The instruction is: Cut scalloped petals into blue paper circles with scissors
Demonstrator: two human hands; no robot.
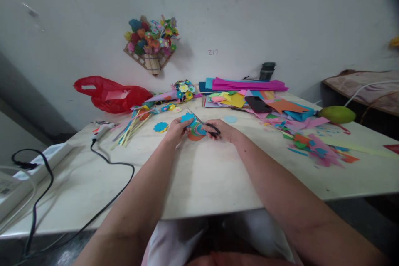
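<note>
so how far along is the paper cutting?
Looks done: blue flower cutout, set down at left. In hand: scalloped blue paper in left hand, scissors in right hand. Probably left: pale-blue disc and orange round, no petals visible on either. Total count unclear.

Left hand [178, 131]: pinching a blue scalloped paper piece [187, 119]
Right hand [220, 129]: gripping black-handled scissors [212, 130], blades pointing toward the blue piece
Worktop [212, 178]: orange paper circle [195, 137] below the hands, blue paper flower [161, 127] to the left, phone [257, 104] among colored scraps [324, 149] to the right
Wall [224, 16]: paper bouquet [152, 41]
</note>
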